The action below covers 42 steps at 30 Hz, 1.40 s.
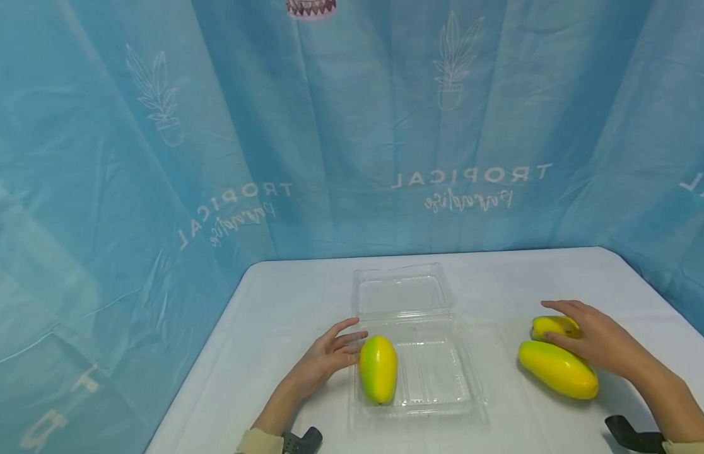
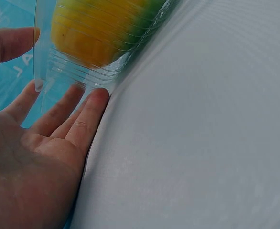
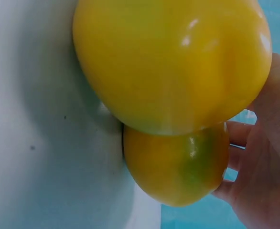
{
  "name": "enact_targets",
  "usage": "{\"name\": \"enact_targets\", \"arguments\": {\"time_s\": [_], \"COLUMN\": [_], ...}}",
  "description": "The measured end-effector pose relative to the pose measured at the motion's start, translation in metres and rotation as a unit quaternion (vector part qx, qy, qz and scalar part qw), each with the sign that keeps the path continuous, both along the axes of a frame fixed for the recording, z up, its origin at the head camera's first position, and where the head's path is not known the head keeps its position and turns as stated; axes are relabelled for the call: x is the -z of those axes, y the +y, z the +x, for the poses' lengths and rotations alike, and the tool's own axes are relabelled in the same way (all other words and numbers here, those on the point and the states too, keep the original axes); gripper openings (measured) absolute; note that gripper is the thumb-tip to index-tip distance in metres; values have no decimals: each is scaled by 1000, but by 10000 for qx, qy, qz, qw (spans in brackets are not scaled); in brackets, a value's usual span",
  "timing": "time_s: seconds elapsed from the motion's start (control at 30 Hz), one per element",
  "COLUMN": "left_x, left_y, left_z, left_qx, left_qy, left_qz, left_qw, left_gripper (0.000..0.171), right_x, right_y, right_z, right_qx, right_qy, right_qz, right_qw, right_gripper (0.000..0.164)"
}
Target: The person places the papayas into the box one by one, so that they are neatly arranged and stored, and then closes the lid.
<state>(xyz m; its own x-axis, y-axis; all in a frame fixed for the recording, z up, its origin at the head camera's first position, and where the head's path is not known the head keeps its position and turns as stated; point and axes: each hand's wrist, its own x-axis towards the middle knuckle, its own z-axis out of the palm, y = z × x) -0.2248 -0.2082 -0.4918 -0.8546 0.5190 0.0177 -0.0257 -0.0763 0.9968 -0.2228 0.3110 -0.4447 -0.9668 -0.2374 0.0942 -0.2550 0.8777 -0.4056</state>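
A clear plastic clamshell box (image 1: pixel 434 372) lies unfolded, its lid (image 1: pixel 403 293) laid back. One glossy oblong yellow-green fruit (image 1: pixel 378 369), like a papaya or mango, rests at the left of its base. Beside that wall is my left hand (image 1: pixel 323 359), fingers spread; in the left wrist view the fingertips (image 2: pixel 99 95) meet the plastic. To the right, two similar fruits lie close together on the table. My right hand (image 1: pixel 598 337) reaches over the far fruit (image 1: pixel 556 326), thumb between it and the near fruit (image 1: pixel 559 371). In the right wrist view the near fruit partly hides the fingers.
A white cloth covers the table (image 1: pixel 272 321). Blue printed curtains (image 1: pixel 340 139) hang behind it and along both sides. Dark camera mounts (image 1: pixel 303 441) sit on both wrists.
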Motion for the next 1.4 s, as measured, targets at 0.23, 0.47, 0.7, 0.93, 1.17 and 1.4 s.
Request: {"name": "enact_targets", "arguments": {"time_s": [0.23, 0.47, 0.7, 0.93, 1.17, 1.4], "left_x": [0, 0, -1, 2, 3, 3], "left_y": [0, 0, 0, 0, 0, 0], "left_z": [0, 1, 1, 0, -1, -1], "left_qx": [-10, -55, -49, -45, -33, 2], "left_qy": [14, -6, 1, 49, 76, 80], "left_qz": [2, -64, -26, -33, -30, 26], "left_qw": [10000, 10000, 10000, 10000, 10000, 10000], "left_gripper": [67, 63, 62, 66, 68, 67], "right_x": [2, 6, 12, 14, 15, 14], "right_y": [5, 9, 14, 12, 12, 12], "right_z": [-1, 0, 1, 2, 2, 2], "right_qx": [51, 136, 93, 45, 122, 79], "right_qy": [-71, -162, -165, -197, -240, -160], "right_qz": [53, 117, -45, -207, -180, -221], "right_qw": [9999, 9997, 9998, 9996, 9995, 9996], "right_gripper": [73, 76, 73, 70, 71, 72]}}
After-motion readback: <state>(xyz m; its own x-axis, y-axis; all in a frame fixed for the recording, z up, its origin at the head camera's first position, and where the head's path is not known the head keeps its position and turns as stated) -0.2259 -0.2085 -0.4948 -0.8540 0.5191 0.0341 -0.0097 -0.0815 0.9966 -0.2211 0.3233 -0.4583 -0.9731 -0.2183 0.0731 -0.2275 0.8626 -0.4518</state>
